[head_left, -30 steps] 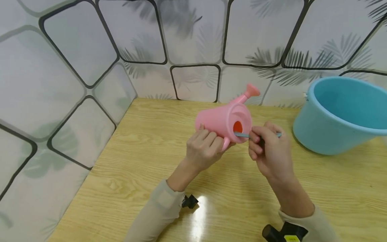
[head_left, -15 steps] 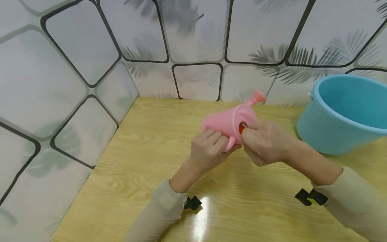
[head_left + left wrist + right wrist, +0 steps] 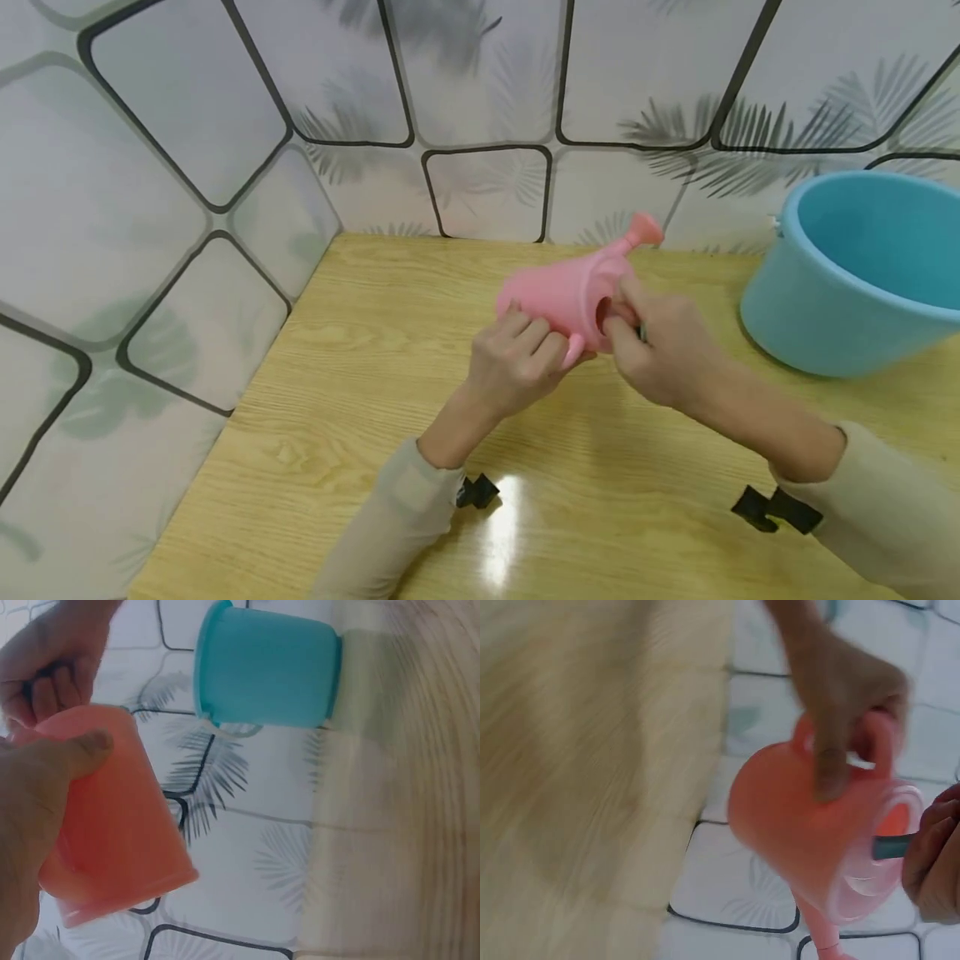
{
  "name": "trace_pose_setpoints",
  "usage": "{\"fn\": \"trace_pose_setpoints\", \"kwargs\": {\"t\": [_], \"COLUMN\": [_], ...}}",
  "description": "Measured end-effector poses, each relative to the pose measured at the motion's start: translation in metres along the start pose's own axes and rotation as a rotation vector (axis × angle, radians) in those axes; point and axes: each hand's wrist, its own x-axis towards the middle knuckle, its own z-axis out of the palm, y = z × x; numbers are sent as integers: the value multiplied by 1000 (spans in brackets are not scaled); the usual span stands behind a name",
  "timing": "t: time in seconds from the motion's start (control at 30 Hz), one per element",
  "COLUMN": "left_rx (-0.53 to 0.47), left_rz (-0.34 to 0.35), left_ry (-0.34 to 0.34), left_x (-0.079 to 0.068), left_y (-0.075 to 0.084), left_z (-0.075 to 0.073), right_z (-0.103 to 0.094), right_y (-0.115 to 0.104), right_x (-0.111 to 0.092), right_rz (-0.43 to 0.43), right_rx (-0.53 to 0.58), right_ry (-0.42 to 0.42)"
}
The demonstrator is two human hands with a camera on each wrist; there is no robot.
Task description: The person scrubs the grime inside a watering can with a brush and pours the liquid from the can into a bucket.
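A pink watering can (image 3: 543,292) is held tilted above the table, its round top opening facing right and its spout up towards the wall. My left hand (image 3: 517,358) grips its handle, the thumb lying along the can body in the left wrist view. At the opening, my right hand (image 3: 663,342) pinches a slim teal stick-like handle (image 3: 891,847). That handle runs into the can in the right wrist view; its inner end is hidden, so its kind cannot be told.
A light blue bucket (image 3: 817,292) stands at the right of the wooden table (image 3: 337,350), near the patterned wall (image 3: 480,75). Its mouth is tipped slightly towards me in the head view. A second wall rises along the table's left edge.
My right hand has come in from the right to the can's opening, pushing the stick deeper, and its wrist has turned. The can has shifted slightly right; the left hand keeps its grip.
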Motion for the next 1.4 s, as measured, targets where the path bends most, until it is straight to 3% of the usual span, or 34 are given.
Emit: {"fn": "trace_pose_setpoints", "kwargs": {"t": [0.1, 0.13, 0.2, 0.27, 0.43, 0.57, 0.67, 0.73, 0.8, 0.87, 0.93, 1.07, 1.17, 1.23, 1.4], "left_rx": [15, 16, 8, -10, -59, -78, -84, -81, -76, -73, -72, -80, -86, -86, -83], "left_rz": [31, 32, 22, 8, -31, -64, -73, -72, -68, -63, -60, -55, -53, -52, -55], "left_ry": [7, 6, -3, -11, -44, -49, -49, -55, -58, -64, -64, -64, -67, -69, -66], "left_x": [-1, -2, -3, -5, -6, -9, -9, -9, -8, -8, -8, -8, -7, -8, -8], "left_y": [0, 0, 0, 1, 2, 1, 2, 2, 2, 2, 2, 2, 0, -1, 0], "left_z": [1, 1, 2, 2, 2, 3, 3, 3, 2, 2, 2, 2, 1, 1, 2], "right_z": [-9, -11, -15, -18, -18, -15, -18, -20, -21, -21, -20, -17, -17, -19, -22], "right_y": [-11, -13, -14, -13, -10, -2, 6, 10, 11, 11, 9, 5, 3, 2, -1], "right_x": [0, 0, -2, -5, -18, -27, -33, -38, -42, -44, -45, -46, -47, -48, -50], "right_rz": [428, 534, 664, 733, 751, 684, 595, 541, 481, 453, 441, 406, 334, 268, 132], "right_rx": [335, 453, 657, 833, 1088, 1277, 1444, 1482, 1411, 1220, 976, 367, 61, -26, -66], "right_ry": [40, 64, 99, 127, 192, 226, 191, 141, 93, 90, 115, 181, 199, 168, 48]}}
